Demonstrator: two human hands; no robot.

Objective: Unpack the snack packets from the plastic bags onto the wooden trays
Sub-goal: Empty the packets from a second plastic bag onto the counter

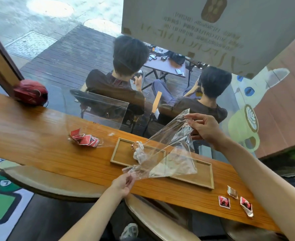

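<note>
A clear plastic bag [171, 150] is stretched out in the air above two wooden trays. My left hand [124, 183] pinches its lower corner and my right hand [204, 129] grips its upper edge. White and brown snack packets [138, 152] lie at the bag's low end over the left tray [120, 150]. The right tray [204, 176] shows through the plastic. A second clear bag [91, 141] with several red packets lies on the counter to the left.
Three loose red packets [237, 200] lie on the wooden counter [39, 136] at the right. A red pouch [31, 93] sits at the far left. Beyond the window two people sit with their backs turned. Stool seats [157, 221] stand below the counter.
</note>
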